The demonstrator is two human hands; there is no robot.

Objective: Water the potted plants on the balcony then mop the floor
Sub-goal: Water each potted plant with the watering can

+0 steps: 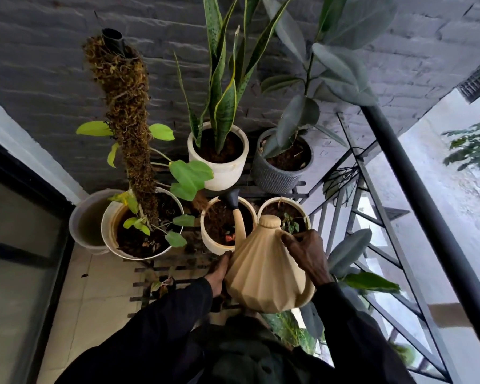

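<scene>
I hold a beige ribbed watering can in front of me with both hands. My right hand grips its handle on the right; my left hand supports its left side. The black spout tip points over a small cream pot of dark soil. Beside it stands another cream pot with a tiny plant. Behind are a white pot with a snake plant and a grey ribbed pot with a rubber plant. At left, a white pot holds a moss pole plant.
The pots stand on a black slatted rack against a grey brick wall. A black metal railing runs along the right. A pale bucket sits at far left beside a dark door frame. Tiled floor lies below left.
</scene>
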